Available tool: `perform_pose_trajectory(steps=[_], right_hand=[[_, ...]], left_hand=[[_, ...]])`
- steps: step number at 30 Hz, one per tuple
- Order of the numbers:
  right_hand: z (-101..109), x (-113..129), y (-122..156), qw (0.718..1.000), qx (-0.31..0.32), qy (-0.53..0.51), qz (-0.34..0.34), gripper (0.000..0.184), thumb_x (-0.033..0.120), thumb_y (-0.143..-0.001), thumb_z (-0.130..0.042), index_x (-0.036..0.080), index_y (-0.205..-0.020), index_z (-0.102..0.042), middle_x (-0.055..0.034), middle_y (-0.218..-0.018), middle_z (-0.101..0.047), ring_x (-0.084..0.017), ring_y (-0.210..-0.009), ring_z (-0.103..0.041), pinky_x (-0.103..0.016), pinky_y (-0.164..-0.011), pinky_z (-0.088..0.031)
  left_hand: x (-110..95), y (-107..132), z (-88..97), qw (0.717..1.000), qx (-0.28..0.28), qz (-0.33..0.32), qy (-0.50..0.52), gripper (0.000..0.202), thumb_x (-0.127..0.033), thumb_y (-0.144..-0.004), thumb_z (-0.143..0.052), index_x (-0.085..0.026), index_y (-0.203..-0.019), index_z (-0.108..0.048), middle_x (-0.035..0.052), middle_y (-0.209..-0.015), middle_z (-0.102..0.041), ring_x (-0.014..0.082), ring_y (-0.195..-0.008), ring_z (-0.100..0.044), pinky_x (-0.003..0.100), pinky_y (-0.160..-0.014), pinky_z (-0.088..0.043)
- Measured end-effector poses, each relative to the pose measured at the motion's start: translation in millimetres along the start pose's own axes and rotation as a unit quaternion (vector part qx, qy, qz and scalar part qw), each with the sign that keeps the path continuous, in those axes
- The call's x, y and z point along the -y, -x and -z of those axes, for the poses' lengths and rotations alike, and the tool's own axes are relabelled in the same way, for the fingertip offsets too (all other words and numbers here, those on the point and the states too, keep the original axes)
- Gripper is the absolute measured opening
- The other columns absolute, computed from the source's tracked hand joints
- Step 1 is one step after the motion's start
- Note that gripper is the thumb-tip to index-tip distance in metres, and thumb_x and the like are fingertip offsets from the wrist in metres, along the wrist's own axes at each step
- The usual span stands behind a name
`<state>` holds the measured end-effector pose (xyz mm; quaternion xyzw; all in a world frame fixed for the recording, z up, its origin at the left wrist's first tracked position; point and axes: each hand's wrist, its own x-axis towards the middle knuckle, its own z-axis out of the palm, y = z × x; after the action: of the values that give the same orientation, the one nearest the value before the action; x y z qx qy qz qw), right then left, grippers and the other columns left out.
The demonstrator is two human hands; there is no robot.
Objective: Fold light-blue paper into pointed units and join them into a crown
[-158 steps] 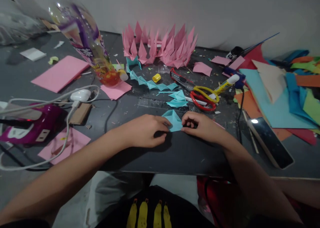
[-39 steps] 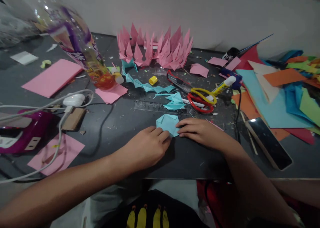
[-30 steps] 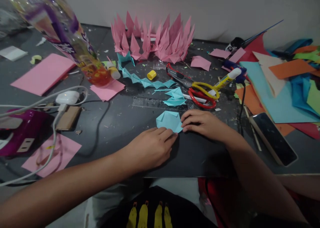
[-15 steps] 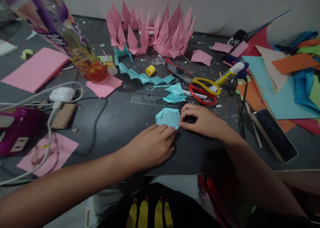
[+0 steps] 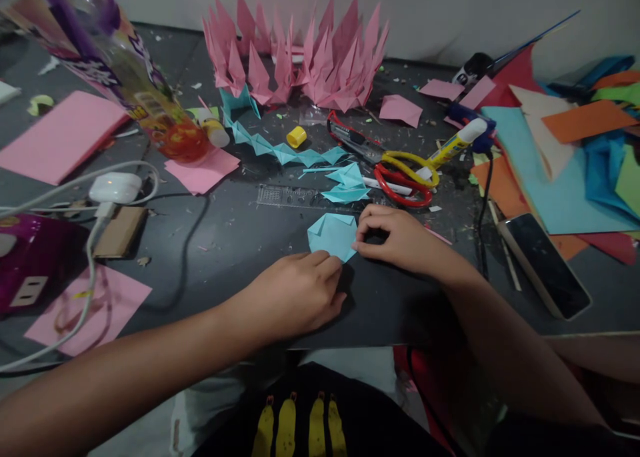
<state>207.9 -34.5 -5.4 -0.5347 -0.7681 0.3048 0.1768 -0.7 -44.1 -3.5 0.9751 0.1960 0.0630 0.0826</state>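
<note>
A small folded light-blue paper piece (image 5: pixel 333 233) lies flat on the dark table (image 5: pixel 240 243) in front of me. My left hand (image 5: pixel 295 297) rests on the table with its fingertips pressing the piece's near edge. My right hand (image 5: pixel 400 240) has its fingers curled, pinching the piece's right corner. Just beyond lie more folded blue pieces (image 5: pixel 347 185) and a chain of blue folded units (image 5: pixel 280 151). A crown of pink folded spikes (image 5: pixel 300 60) stands at the back.
Red and yellow scissors (image 5: pixel 405 180), a utility knife (image 5: pixel 353 140), a glue stick (image 5: pixel 453 147) and a clear ruler (image 5: pixel 290 195) lie past my hands. Coloured sheets (image 5: pixel 560 177) and a phone (image 5: pixel 545 263) sit right. A bottle (image 5: pixel 125 77), charger cables (image 5: pixel 115 190) and pink paper (image 5: pixel 55 133) are left.
The view has tilted slightly. My right hand's fingers went from flat to curled and pinching the blue piece's corner; my left hand stayed on its near edge.
</note>
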Motion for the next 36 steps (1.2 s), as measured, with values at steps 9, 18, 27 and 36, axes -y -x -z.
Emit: perform_pose_trajectory(steps=[9, 18, 27, 36], right_hand=[[0.6, 1.6, -0.6, 1.0, 0.003, 0.007, 0.002, 0.009, 0.02, -0.075, -0.06, 0.019, -0.066, -0.057, -0.0009, -0.078, -0.055, -0.014, -0.073, -0.053, -0.026, -0.067, -0.041], [-1.2, 0.9, -1.8, 1.0, -0.005, 0.005, -0.008, 0.009, 0.017, -0.072, -0.06, 0.018, -0.064, -0.058, -0.0002, -0.076, -0.055, -0.012, -0.07, -0.053, -0.026, -0.066, -0.04], [-1.3, -3.7, -1.9, 1.0, -0.001, 0.012, 0.009, 0.006, 0.018, -0.072, -0.062, 0.017, -0.067, -0.06, -0.0005, -0.079, -0.055, -0.012, -0.07, -0.053, -0.025, -0.067, -0.039], [-1.0, -2.6, -1.1, 1.0, -0.001, 0.023, 0.018, 0.007, 0.017, -0.073, -0.061, 0.017, -0.068, -0.058, -0.0005, -0.078, -0.054, -0.013, -0.071, -0.052, -0.026, -0.067, -0.039]], left_hand=[[-1.8, -5.1, -3.8, 1.0, -0.004, 0.002, -0.014, 0.041, -0.041, -0.084, -0.054, -0.008, -0.107, -0.059, 0.0085, -0.092, -0.058, 0.0215, -0.089, -0.054, 0.032, -0.074, -0.045], [-0.1, -5.1, -5.3, 1.0, 0.005, 0.011, 0.007, 0.043, -0.043, -0.084, -0.054, -0.008, -0.109, -0.058, 0.0087, -0.099, -0.056, 0.0219, -0.092, -0.053, 0.033, -0.077, -0.045], [5.2, -2.5, 5.1, 0.997, 0.029, 0.023, 0.064, 0.032, -0.039, -0.087, -0.047, -0.012, -0.086, -0.065, 0.008, -0.094, -0.061, 0.0208, -0.084, -0.057, 0.032, -0.07, -0.048], [-0.8, -7.9, -3.9, 1.0, 0.017, 0.018, -0.008, 0.051, -0.05, -0.083, -0.052, -0.008, -0.111, -0.057, 0.0102, -0.103, -0.057, 0.0228, -0.092, -0.054, 0.033, -0.077, -0.045]])
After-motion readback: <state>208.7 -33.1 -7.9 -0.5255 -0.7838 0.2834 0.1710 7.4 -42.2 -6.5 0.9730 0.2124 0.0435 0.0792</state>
